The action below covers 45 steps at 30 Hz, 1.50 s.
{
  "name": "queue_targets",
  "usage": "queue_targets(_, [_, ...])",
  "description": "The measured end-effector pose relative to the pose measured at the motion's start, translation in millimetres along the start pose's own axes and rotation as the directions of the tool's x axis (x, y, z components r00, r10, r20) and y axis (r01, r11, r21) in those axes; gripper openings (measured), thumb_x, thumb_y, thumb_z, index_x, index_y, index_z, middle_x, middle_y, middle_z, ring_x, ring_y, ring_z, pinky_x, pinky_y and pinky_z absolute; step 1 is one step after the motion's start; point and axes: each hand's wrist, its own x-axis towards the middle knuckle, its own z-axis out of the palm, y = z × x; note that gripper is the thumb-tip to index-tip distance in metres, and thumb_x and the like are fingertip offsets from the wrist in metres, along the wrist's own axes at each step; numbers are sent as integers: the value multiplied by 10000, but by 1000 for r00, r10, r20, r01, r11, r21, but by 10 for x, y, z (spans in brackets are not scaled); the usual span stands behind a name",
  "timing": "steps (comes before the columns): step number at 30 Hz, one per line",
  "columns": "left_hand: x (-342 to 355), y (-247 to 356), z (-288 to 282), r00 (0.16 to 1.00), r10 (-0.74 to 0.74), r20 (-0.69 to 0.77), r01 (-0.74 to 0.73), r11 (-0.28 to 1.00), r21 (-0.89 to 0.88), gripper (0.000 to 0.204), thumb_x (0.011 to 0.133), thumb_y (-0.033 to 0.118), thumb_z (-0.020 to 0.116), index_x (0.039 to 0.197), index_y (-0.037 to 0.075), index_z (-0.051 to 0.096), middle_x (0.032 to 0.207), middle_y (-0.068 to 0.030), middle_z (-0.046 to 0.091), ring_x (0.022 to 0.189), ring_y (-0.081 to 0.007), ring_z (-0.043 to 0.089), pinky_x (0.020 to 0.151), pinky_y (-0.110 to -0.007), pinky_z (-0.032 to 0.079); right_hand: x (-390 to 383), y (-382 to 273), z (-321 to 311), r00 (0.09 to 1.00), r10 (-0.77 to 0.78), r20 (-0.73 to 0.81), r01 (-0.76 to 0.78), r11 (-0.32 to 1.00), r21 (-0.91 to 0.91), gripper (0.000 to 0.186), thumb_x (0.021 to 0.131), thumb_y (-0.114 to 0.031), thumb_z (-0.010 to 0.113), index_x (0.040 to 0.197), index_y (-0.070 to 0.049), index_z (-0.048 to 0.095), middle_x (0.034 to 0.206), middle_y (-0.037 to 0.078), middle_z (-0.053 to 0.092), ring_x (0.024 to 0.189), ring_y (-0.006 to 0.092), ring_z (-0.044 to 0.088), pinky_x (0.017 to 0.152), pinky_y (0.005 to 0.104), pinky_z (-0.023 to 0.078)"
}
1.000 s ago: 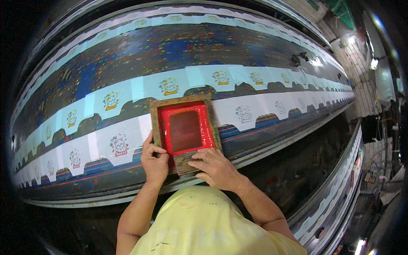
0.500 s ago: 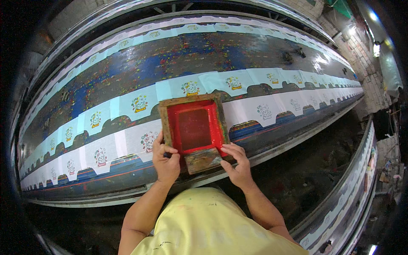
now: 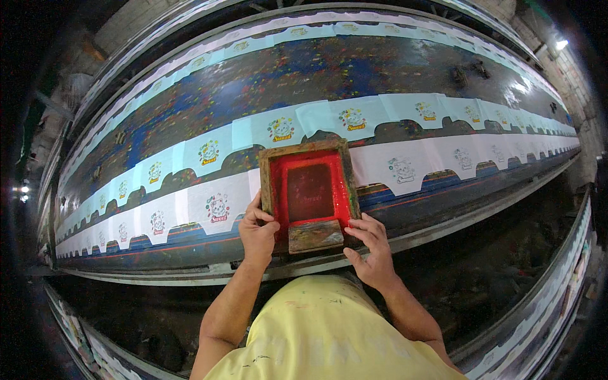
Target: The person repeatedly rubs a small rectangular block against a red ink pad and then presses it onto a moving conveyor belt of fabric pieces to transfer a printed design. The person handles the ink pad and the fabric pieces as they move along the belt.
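A wooden screen-printing frame (image 3: 353, 183) with wet red ink around its mesh (image 3: 310, 193) lies over the near row of white fabric pieces. My left hand (image 3: 258, 234) grips its left side near the lower corner, thumb and fingers closed together. At the lower right corner, the fingers of my right hand (image 3: 373, 248) press on the rim, with the thumb held lower. A stained wooden board (image 3: 315, 235) crosses the frame's near end between my hands. Left of it a white piece (image 3: 217, 206) bears a cartoon print with red parts; the piece on the right (image 3: 401, 174) has a print without red.
Pale blue printed pieces (image 3: 278, 130) overlap in a row farther back on the long, ink-spotted table (image 3: 209, 88). Dark objects (image 3: 468, 75) sit at the far right. The table's near rail (image 3: 209, 272) runs before me. Another table of pieces (image 3: 538, 323) stands lower right.
The frame has turned from slightly tilted to straighter, and the print at its left now shows fully. Both hands have stayed on it. My view has shifted as well.
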Motion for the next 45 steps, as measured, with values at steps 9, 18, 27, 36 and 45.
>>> queue_targets(9, [-6,-3,32,1000,15,22,-15,1000,1,314,716,-238,725,754,60,634,1802,-227,532,1584,-301,607,1265,-433,501,184,-202,31,963,-215,163,238,961,-139,483,915,-190,912,1373,-112,783,1476,117,687,1498,396,593,1215,563,511])
queue_targets(18, [-12,24,37,998,35,45,-36,999,34,308,735,-231,722,777,59,628,1816,-232,514,1649,-328,532,1314,-454,445,479,-311,156,899,-273,343,373,888,-269,461,914,-145,741,1369,-88,787,1407,122,701,1364,368,660,1147,555,559])
queue_targets(27, [-4,7,-5,999,8,37,-11,997,80,239,763,-163,742,812,63,681,1785,-300,524,1681,-366,496,1330,-437,383,754,-461,184,889,-245,386,364,891,-271,447,934,-129,703,1367,-59,784,1318,114,722,1255,343,697,1066,516,584])
queue_targets(36, [-15,-38,-11,1000,9,23,-11,998,58,214,785,-142,744,792,65,690,1785,-305,521,1674,-366,502,1340,-445,367,984,-527,121,791,-160,590,376,888,-264,348,964,-136,680,1284,-48,786,1231,148,741,1182,365,711,1045,510,586])
queue_targets(45, [-15,-49,-23,997,60,43,-65,988,138,203,809,-119,731,812,75,670,1767,-303,542,1669,-378,506,1354,-451,353,2125,-61,293,817,-173,550,361,897,-254,377,913,45,704,1278,2,790,1215,207,778,1219,440,727,1098,530,581])
